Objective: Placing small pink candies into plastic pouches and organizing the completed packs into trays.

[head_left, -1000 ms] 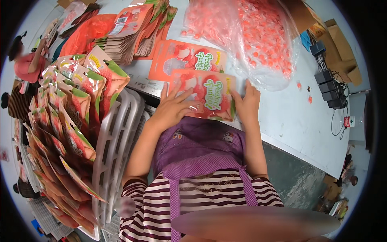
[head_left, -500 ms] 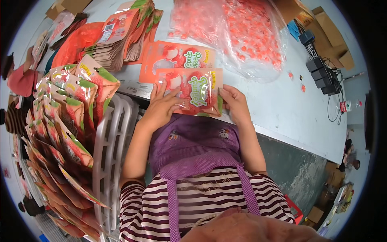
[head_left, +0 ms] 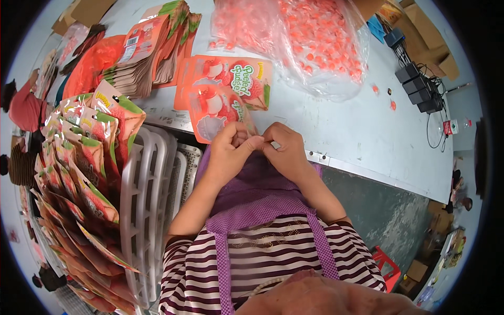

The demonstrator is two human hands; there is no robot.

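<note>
A red and pink printed pouch (head_left: 206,116) is turned on its side over the near table edge, its upper end curling between my hands. My left hand (head_left: 230,152) grips that end with fingers curled and thumb forward. Close against it, my right hand (head_left: 285,149) pinches the same end between thumb and bent fingers. Just beyond lies a second matching pouch (head_left: 223,67), flat on the table (head_left: 362,126) and partly covered by the held one. Whether the held pouch's mouth is parted is hidden by my fingers.
A stack of flat pouches (head_left: 137,60) lies at the back left, beside red plastic film (head_left: 93,63). Plump pouches (head_left: 86,157) fill a pale plastic crate (head_left: 137,210) at my left. Clear bags of wrapped red pieces (head_left: 320,44) sit far off; black adapters (head_left: 420,86) line the right.
The held pouch has turned counterclockwise, its printed top now toward my fingers. Both hands have come together, going from holding its sides to pinching its end.
</note>
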